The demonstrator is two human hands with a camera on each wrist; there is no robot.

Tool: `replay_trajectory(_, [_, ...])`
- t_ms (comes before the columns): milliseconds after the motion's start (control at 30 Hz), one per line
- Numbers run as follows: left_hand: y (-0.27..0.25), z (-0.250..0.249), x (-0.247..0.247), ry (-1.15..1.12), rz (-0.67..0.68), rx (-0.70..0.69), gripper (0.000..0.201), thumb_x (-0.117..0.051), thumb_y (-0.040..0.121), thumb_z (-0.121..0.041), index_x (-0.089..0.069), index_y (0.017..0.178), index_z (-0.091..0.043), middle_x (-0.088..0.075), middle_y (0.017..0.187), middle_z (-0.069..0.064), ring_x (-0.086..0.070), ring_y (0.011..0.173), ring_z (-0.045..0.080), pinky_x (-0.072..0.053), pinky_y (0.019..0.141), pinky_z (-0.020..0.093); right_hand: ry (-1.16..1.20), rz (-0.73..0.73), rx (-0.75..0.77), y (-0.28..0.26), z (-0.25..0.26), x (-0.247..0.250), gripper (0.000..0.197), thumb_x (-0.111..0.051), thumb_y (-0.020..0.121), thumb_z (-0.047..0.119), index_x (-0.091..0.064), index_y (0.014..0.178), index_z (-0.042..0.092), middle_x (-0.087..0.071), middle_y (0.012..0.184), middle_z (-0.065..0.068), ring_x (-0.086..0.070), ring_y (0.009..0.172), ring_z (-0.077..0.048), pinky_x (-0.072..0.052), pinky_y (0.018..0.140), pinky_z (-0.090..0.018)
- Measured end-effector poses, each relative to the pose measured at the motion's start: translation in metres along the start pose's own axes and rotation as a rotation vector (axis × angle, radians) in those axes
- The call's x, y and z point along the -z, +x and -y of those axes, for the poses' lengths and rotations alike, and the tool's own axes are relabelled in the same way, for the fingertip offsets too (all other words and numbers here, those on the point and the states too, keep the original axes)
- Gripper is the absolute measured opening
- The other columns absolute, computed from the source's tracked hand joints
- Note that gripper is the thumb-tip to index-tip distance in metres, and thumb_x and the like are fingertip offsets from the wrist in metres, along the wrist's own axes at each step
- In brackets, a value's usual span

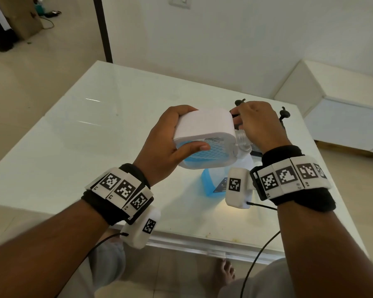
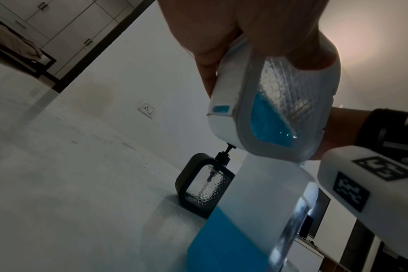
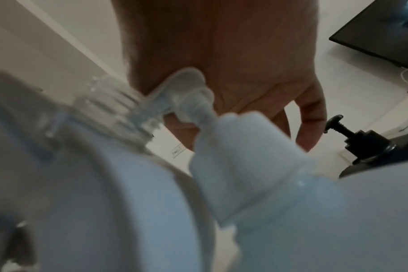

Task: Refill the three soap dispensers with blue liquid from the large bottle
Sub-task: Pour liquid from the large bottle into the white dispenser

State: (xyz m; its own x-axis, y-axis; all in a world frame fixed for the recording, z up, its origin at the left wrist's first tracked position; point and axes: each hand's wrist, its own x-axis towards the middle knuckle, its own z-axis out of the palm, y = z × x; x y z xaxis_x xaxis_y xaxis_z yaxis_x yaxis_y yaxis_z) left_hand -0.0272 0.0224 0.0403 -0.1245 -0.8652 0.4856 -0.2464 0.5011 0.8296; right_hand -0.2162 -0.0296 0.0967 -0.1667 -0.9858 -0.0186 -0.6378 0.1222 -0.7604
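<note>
Left hand (image 1: pixel 170 143) grips the tilted white dispenser (image 1: pixel 205 136) (part-filled blue); right hand (image 1: pixel 258 125) pinches its pump (image 3: pixel 186 86).

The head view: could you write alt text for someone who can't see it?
Seen from above, a person's left hand grips a white soap dispenser, tipped sideways and part full of blue liquid, while the right hand works at its neck. Below it, a large bottle of blue liquid stands on a glossy white table; two black pump heads show behind the hands.
</note>
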Motion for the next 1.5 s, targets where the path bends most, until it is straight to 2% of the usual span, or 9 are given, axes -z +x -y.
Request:
replay_trajectory(233, [0.0009,0.0005,0.0009,0.013,-0.005,-0.003,0.055,-0.063,0.075,-0.051,-0.037,0.120,-0.034,-0.045,0.113,-0.022,-0.046,0.106,-0.010,-0.044,0.085,0.007,0.073,0.034,-0.066,0.0040,-0.0086,-0.0051,0.039,-0.038,0.068,0.039,-0.071,0.084,0.025,-0.075,0.081,0.005,-0.069,0.091,-0.023,-0.049,0.095,-0.054])
replay_trajectory(367, [0.0000,0.0001,0.0008,0.012,-0.003,-0.006,0.058,-0.063,0.074,-0.051,-0.039,0.121,-0.028,-0.045,0.113,-0.020,-0.046,0.106,-0.010,-0.043,0.085,0.007,0.145,0.005,-0.070,0.0017,-0.0024,-0.0023,0.031,-0.045,0.077,0.038,-0.070,0.080,0.021,-0.075,0.077,0.001,-0.069,0.087,-0.027,-0.051,0.093,-0.054])
replay_trajectory(533, [0.0004,0.0006,0.0011,0.017,0.005,-0.008,0.058,-0.063,0.074,-0.051,-0.038,0.121,-0.028,-0.044,0.113,-0.022,-0.045,0.106,-0.013,-0.041,0.084,0.005,0.186,0.033,-0.089,0.0043,-0.0008,-0.0007,0.030,-0.044,0.087,0.028,-0.070,0.091,0.012,-0.074,0.082,-0.006,-0.069,0.088,-0.029,-0.053,0.093,-0.048])
replay_trajectory(633, [0.0002,0.0012,0.0013,0.014,0.004,0.000,0.058,-0.067,0.076,-0.048,-0.038,0.121,-0.027,-0.044,0.113,-0.022,-0.045,0.106,-0.013,-0.041,0.085,0.005,0.140,0.026,-0.078,0.0036,-0.0013,-0.0035,0.034,-0.043,0.080,0.038,-0.070,0.086,0.020,-0.075,0.081,-0.002,-0.069,0.089,-0.029,-0.052,0.092,-0.053])
replay_trajectory(733, [-0.0002,0.0008,0.0010,0.014,0.004,-0.008,0.056,-0.063,0.075,-0.051,-0.037,0.120,-0.032,-0.044,0.113,-0.022,-0.045,0.105,-0.011,-0.041,0.085,0.006,0.111,0.028,-0.063,0.0047,-0.0049,-0.0053,0.033,-0.042,0.082,0.039,-0.070,0.085,0.023,-0.075,0.082,0.002,-0.069,0.088,-0.023,-0.050,0.094,-0.053])
replay_trajectory(1000, [0.0008,0.0013,0.0018,0.010,0.001,-0.008,0.059,-0.063,0.074,-0.051,-0.038,0.122,-0.027,-0.044,0.113,-0.021,-0.046,0.106,-0.011,-0.042,0.084,0.006,0.166,0.039,-0.085,0.0068,-0.0077,-0.0069,0.029,-0.044,0.089,0.026,-0.070,0.095,0.016,-0.074,0.087,-0.003,-0.069,0.091,-0.024,-0.050,0.097,-0.050])
replay_trajectory(1233, [0.0014,0.0018,0.0014,0.042,0.011,-0.015,0.058,-0.062,0.075,-0.052,-0.036,0.121,-0.029,-0.043,0.112,-0.023,-0.044,0.106,-0.015,-0.041,0.085,0.004,0.175,0.019,-0.071,0.0082,-0.0026,-0.0019,0.028,-0.046,0.082,0.036,-0.069,0.083,0.019,-0.074,0.076,0.000,-0.069,0.088,-0.027,-0.051,0.094,-0.053])
replay_trajectory(1400, [0.0006,0.0015,0.0014,0.043,0.013,-0.011,0.058,-0.062,0.075,-0.053,-0.036,0.121,-0.030,-0.043,0.113,-0.023,-0.044,0.106,-0.012,-0.042,0.086,0.005,0.130,0.049,-0.048,0.0057,-0.0026,-0.0047,0.028,-0.043,0.091,0.031,-0.068,0.084,0.021,-0.074,0.085,-0.002,-0.068,0.084,-0.019,-0.050,0.096,-0.050])
replay_trajectory(1500, [0.0006,0.0010,0.0017,0.037,0.011,-0.010,0.057,-0.062,0.075,-0.052,-0.036,0.121,-0.031,-0.043,0.113,-0.023,-0.045,0.106,-0.012,-0.042,0.086,0.006,0.111,0.051,-0.060,0.0044,-0.0038,-0.0054,0.030,-0.041,0.085,0.035,-0.069,0.087,0.023,-0.074,0.085,0.003,-0.068,0.089,-0.019,-0.049,0.096,-0.050])
